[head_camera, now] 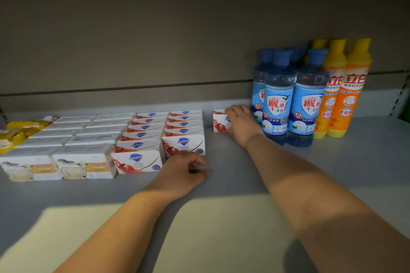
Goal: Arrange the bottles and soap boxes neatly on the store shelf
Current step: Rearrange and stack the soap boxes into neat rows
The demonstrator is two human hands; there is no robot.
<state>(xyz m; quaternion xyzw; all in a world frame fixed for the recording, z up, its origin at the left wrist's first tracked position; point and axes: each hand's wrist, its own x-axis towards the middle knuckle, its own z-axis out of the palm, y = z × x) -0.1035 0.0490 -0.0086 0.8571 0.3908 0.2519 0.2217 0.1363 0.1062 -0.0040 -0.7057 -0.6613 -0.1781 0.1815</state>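
The front soap boxes (139,162) read "Safeguard DETOX"; blue bottles (279,104) "雕牌"; orange bottles (352,86) "立白".

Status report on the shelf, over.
Right hand grips lone soap box. Left hand empty, resting on shelf. Blue bottles just right of box.

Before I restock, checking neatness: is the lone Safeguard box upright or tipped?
Upright: the Safeguard box shows its printed front, right hand gripping it.

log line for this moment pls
right hand grips lone soap box at back of shelf | left hand rests on shelf, fingers curled, empty | box apart from soap rows, beside blue bottles
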